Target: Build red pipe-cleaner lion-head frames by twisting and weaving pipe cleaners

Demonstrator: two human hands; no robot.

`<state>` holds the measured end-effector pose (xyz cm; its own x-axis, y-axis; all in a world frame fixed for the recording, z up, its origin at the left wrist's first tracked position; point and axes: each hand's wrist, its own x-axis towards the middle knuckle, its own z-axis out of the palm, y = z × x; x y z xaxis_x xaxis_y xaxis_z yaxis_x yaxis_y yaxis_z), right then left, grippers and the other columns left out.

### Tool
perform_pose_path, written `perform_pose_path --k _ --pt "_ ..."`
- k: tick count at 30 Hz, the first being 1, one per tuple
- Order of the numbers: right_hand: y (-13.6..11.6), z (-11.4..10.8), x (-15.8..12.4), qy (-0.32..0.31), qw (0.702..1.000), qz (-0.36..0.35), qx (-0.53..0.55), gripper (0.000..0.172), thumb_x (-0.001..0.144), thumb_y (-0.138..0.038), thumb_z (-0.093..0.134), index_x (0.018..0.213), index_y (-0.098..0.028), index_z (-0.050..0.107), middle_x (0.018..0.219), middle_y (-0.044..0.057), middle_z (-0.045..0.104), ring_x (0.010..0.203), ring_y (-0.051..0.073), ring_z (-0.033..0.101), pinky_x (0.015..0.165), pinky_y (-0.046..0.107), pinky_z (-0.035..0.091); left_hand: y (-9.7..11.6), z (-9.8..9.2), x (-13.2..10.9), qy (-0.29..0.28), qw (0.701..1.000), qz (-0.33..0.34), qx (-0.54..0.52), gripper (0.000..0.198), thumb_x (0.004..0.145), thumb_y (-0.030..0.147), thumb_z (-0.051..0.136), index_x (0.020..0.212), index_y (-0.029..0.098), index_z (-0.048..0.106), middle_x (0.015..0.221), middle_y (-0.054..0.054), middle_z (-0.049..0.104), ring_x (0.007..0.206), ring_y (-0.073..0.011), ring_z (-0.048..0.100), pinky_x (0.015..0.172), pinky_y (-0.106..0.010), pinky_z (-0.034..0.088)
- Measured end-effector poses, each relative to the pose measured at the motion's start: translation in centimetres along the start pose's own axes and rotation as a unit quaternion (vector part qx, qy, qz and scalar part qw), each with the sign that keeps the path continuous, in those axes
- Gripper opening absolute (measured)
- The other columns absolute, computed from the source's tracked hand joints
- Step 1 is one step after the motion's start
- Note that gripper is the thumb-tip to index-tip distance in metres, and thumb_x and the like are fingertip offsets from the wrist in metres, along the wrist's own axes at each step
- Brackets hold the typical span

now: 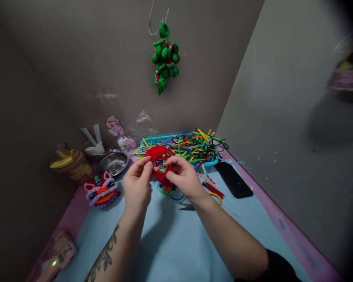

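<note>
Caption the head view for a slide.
Left hand and right hand hold a red piece near a tray of colorful strips.

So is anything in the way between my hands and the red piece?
Nothing visible is: the fingers of your left hand pinch the red piece, and those of your right hand are right at it. The blue tray of pipe cleaners shows behind, not between.

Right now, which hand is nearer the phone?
Right. The right hand is just left of the phone in the picture, with a small gap between; the left hand is farther left, on the right hand's far side from it.
</note>
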<state>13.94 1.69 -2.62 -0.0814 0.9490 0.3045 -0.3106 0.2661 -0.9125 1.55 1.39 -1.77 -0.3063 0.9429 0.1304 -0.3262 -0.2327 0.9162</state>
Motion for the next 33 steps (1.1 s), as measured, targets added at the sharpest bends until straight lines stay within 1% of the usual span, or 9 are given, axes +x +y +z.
perform_pose_path --k 3,8,10,12,15,18,26,31,33 --pt "0.2 -0.1 -0.1 0.033 0.994 -0.040 -0.099 0.010 0.070 -0.012 0.056 0.074 -0.020 0.062 0.074 -0.002 0.054 0.060 0.010 0.051 0.053 0.022 0.042 -0.1 -0.1 -0.1 0.002 1.000 0.003 0.005 0.025 0.069 0.028 0.075 0.090 0.016 0.069 0.072 0.000 0.068 0.057 -0.0093 0.065 0.054 -0.018 0.052" --pt "0.0 -0.4 -0.5 0.117 0.953 -0.177 -0.217 0.020 0.079 -0.012 0.057 0.084 -0.023 0.072 0.098 0.005 0.056 0.088 0.015 0.059 0.072 0.027 0.050 -0.5 -0.4 -0.1 0.025 0.998 0.030 0.043 0.026 0.072 0.031 0.073 0.093 0.016 0.070 0.080 -0.004 0.072 0.066 -0.0141 0.068 0.059 -0.023 0.054" --pt "0.1 -0.3 -0.7 0.115 0.936 -0.215 -0.252 0.022 0.081 -0.011 0.057 0.087 -0.025 0.074 0.094 0.005 0.058 0.085 0.014 0.060 0.073 0.027 0.051 -0.6 -0.5 -0.2 0.031 0.994 0.051 0.090 0.026 0.073 0.031 0.071 0.094 0.016 0.071 0.082 -0.005 0.073 0.071 -0.0159 0.069 0.064 -0.025 0.054" --pt "0.3 -0.1 -1.0 0.074 0.931 -0.234 -0.271 0.024 0.083 -0.011 0.056 0.090 -0.025 0.074 0.087 0.004 0.062 0.078 0.013 0.061 0.072 0.026 0.051 -0.6 -0.4 -0.4 0.028 0.987 0.071 0.139 0.024 0.073 0.031 0.071 0.092 0.016 0.073 0.083 -0.005 0.075 0.075 -0.0169 0.069 0.069 -0.026 0.054" --pt "0.2 0.4 -1.3 0.014 0.933 -0.242 -0.265 0.020 0.085 -0.014 0.057 0.091 -0.025 0.073 0.084 0.003 0.066 0.077 0.013 0.062 0.071 0.026 0.052 -0.7 -0.4 -0.6 0.016 0.981 0.080 0.177 0.022 0.073 0.031 0.070 0.090 0.017 0.074 0.086 -0.005 0.075 0.078 -0.0179 0.069 0.074 -0.028 0.054" --pt "-0.5 0.6 -1.5 -0.011 0.939 -0.251 -0.235 0.016 0.084 -0.015 0.060 0.086 -0.024 0.073 0.082 0.003 0.068 0.076 0.013 0.063 0.070 0.026 0.053 -0.7 -0.7 -0.3 0.021 0.980 0.078 0.184 0.024 0.073 0.031 0.070 0.091 0.017 0.075 0.087 -0.006 0.076 0.079 -0.0181 0.069 0.073 -0.028 0.054" --pt "-1.9 -0.1 -1.2 0.000 0.957 -0.207 -0.204 0.011 0.080 -0.017 0.062 0.080 -0.022 0.072 0.076 0.002 0.070 0.073 0.014 0.064 0.068 0.027 0.051 -0.4 -1.3 0.8 0.052 0.987 0.074 0.130 0.027 0.072 0.032 0.072 0.094 0.015 0.074 0.082 -0.006 0.075 0.074 -0.0169 0.070 0.069 -0.026 0.053" --pt "-1.9 0.1 -1.3 -0.014 0.961 -0.181 -0.207 0.012 0.082 -0.019 0.059 0.079 -0.022 0.071 0.073 0.001 0.070 0.068 0.014 0.063 0.065 0.027 0.050 -0.2 -1.2 0.6 0.039 0.990 0.059 0.120 0.027 0.071 0.031 0.073 0.094 0.015 0.073 0.083 -0.006 0.076 0.076 -0.0171 0.070 0.069 -0.025 0.054" --pt "-1.8 0.2 -1.2 0.005 0.963 -0.165 -0.215 0.012 0.082 -0.019 0.059 0.078 -0.022 0.070 0.074 0.001 0.069 0.069 0.014 0.062 0.066 0.027 0.049 -0.1 -1.1 0.5 0.030 0.992 0.048 0.109 0.028 0.071 0.032 0.073 0.094 0.016 0.073 0.082 -0.006 0.075 0.075 -0.0169 0.070 0.066 -0.024 0.053"
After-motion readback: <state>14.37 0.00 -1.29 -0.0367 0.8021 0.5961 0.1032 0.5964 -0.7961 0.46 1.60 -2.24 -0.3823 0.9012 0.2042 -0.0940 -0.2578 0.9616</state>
